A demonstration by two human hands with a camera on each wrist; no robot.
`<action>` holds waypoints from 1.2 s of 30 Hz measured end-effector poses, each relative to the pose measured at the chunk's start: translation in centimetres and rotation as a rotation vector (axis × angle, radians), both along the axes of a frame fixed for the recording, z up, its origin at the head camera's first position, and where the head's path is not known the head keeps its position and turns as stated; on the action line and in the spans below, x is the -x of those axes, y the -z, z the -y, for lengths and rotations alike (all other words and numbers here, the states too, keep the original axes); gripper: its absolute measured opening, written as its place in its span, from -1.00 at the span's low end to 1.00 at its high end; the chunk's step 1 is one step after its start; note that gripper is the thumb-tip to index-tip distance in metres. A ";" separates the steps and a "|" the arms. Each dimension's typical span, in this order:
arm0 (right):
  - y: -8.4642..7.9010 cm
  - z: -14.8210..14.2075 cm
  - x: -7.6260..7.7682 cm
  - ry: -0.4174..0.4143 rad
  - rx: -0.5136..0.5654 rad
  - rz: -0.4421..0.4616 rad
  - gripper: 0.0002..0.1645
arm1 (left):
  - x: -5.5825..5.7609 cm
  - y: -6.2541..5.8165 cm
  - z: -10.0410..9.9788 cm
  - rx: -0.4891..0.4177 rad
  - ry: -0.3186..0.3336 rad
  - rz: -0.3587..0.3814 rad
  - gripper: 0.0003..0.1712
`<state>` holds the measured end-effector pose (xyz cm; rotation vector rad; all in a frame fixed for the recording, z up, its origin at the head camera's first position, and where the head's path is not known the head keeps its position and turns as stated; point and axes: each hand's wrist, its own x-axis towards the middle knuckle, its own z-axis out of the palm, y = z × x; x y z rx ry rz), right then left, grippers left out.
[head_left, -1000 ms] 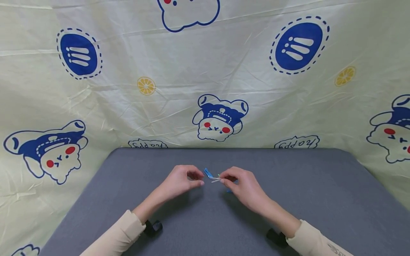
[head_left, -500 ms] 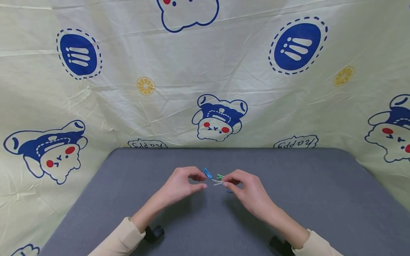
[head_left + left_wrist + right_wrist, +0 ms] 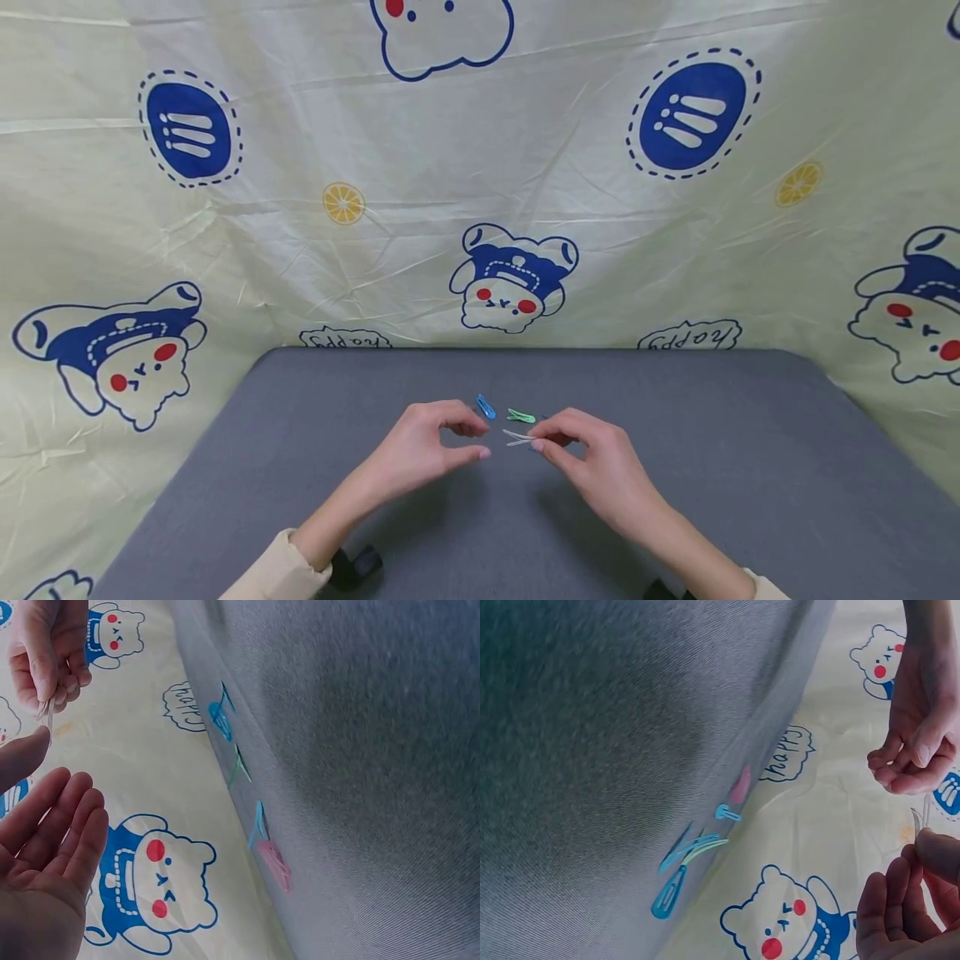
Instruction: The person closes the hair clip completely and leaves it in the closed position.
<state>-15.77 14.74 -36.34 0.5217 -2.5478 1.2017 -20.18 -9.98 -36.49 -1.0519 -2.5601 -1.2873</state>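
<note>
Pinching a splayed white hair clip (image 3: 517,437) at its joined end, the right hand (image 3: 600,458) holds it above the gray table (image 3: 712,433), prongs pointing toward the left hand (image 3: 431,440). The left hand is empty, its thumb and fingers well parted around the space just beside the prongs, apart from them. The clip looks light and thin, probably stiff, springy metal, smooth enough to slip; forcing the prongs could bend them. The joined end seems the surest grip. Beyond it lie a blue clip (image 3: 486,407) and a green clip (image 3: 521,416).

Cream sleeves (image 3: 276,570), black wrist straps (image 3: 356,570)
</note>
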 end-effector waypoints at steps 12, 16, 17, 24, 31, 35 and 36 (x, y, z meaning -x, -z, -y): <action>-0.7 -0.2 -2.5 -0.009 0.065 -0.047 -0.78 | -2.1 -0.7 0.4 -0.025 0.002 0.001 -0.76; -0.9 -0.2 -3.3 -0.013 0.073 -0.060 -0.76 | -2.8 -0.7 0.4 -0.032 0.015 0.022 -0.74; -0.9 -0.2 -3.5 -0.011 0.074 -0.063 -0.74 | -2.9 -0.7 0.4 -0.033 0.020 0.022 -0.74; -1.2 0.0 -4.7 -0.009 0.083 -0.051 -0.68 | -4.1 -0.8 0.3 -0.048 0.033 0.003 -0.71; -1.2 0.1 -5.6 0.001 0.087 -0.051 -0.63 | -5.5 -0.9 0.2 -0.110 0.055 -0.023 -0.72; -1.0 0.3 -5.9 -0.009 0.102 -0.064 -0.64 | -6.2 -0.9 -0.1 -0.133 0.045 -0.003 -0.73; -1.0 0.3 -6.0 -0.008 0.102 -0.064 -0.64 | -6.3 -0.9 -0.1 -0.134 0.037 0.006 -0.73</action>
